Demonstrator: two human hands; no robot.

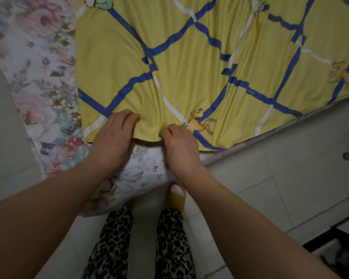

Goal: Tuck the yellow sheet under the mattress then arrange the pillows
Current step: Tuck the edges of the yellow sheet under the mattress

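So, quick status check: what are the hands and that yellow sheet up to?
Left hand and right hand both pinching the yellow sheet at its near edge. Edge not yet tucked, lying on the floral mattress. Nothing in the way; no pillows in view.

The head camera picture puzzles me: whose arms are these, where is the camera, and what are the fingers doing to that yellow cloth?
There is no machine here. A person wears a wide-angle camera on the head, looking forward and down, so the two bare arms are their own. You also see their patterned trousers and a yellow slipper on the tiled floor.

In front lies a mattress with a flowered cover. Over it is spread the yellow sheet, crossed with blue and white stripes. The left hand and right hand are both at the sheet's near edge, fingers curled into the cloth, which puckers between them. The edge is not yet tucked under. No pillows are in view.
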